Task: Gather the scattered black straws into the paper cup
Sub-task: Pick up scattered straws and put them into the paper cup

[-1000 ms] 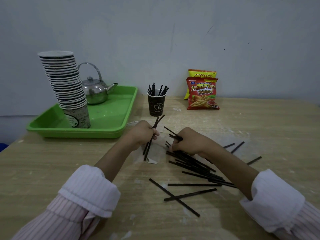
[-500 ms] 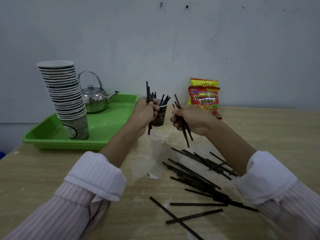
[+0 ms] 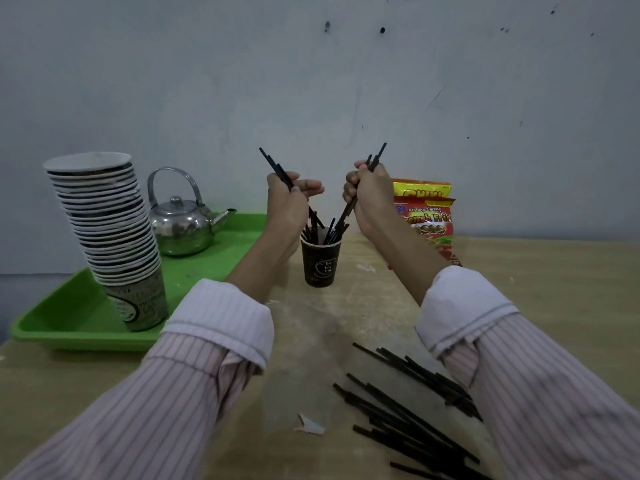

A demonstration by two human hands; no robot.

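1. Paper cup (image 3: pixel 320 263) upright on tabletop (image 3: pixel 540 282), already stuffed with black straws, rim open.
2. Left hand (image 3: pixel 287 199) raised just left of and above cup, fingers clamped on a few straws (image 3: pixel 277 168); lower ends angled down toward cup mouth, upper ends sticking up-left.
3. Right hand (image 3: pixel 369 192) raised just right of and above cup, fist closed on another small bunch (image 3: pixel 375 157); tips slanted down into or at cup rim, can't tell which.
4. Loose pile of straws (image 3: pixel 408 407) flat on tabletop, well nearer the camera than cup, to its right.
5. Green tray (image 3: pixel 69 327) left of cup, carrying cup stack (image 3: pixel 107 237) and metal kettle (image 3: pixel 181 223).
6. Snack bags (image 3: pixel 427 216) right of cup, behind right forearm.
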